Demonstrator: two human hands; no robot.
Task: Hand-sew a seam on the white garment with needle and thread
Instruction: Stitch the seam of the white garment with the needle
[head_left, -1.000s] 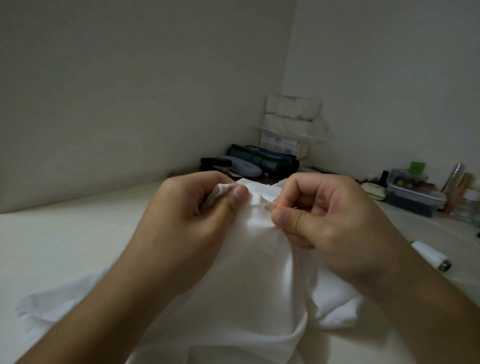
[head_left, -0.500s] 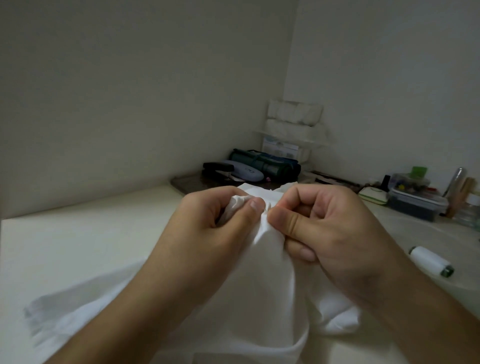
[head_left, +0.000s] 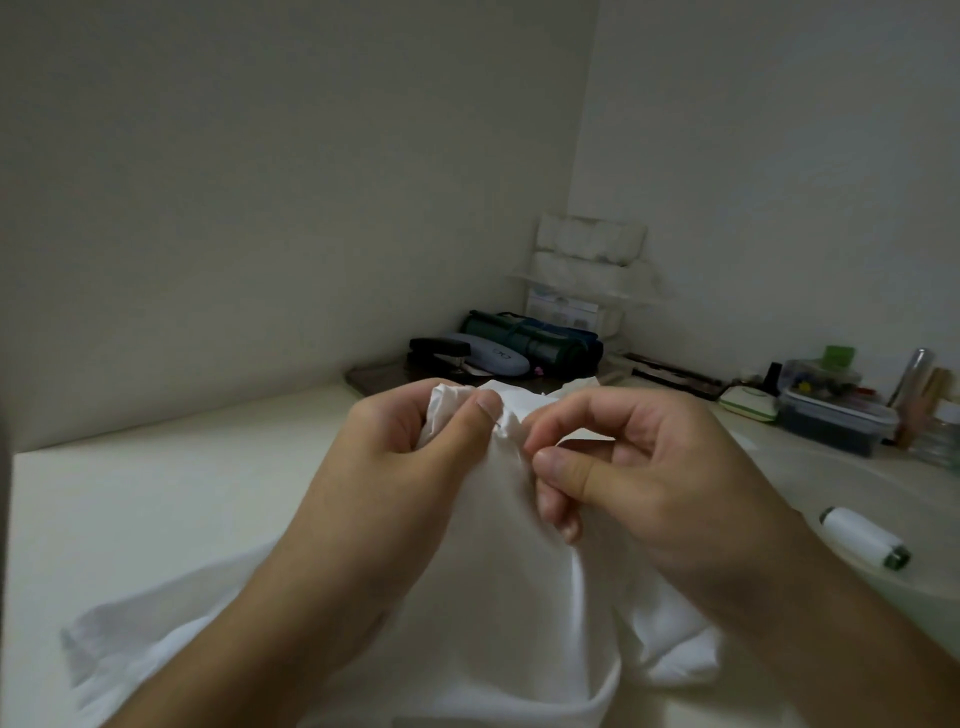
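The white garment (head_left: 498, 597) is lifted above the cream table, its lower part draped toward me. My left hand (head_left: 395, 467) grips a bunched fold at the garment's top edge, thumb pressed on the cloth. My right hand (head_left: 639, 467) is just right of it, thumb and forefinger pinched together at the fold. A thin dark sliver that looks like the needle (head_left: 500, 429) shows between the two thumbs; the thread is too fine to see. A spool of white thread (head_left: 865, 538) lies on the table to the right.
The cream table (head_left: 156, 493) meets two walls at a corner. At the back stand a dark tray with a stapler (head_left: 439, 349), a grey case (head_left: 493, 355) and a green roll (head_left: 535, 338). A lidded box of small items (head_left: 831, 410) sits far right.
My right thumb has drawn slightly away from my left thumb and lower, opening a small gap at the fold. Both hands sit a little lower in the picture.
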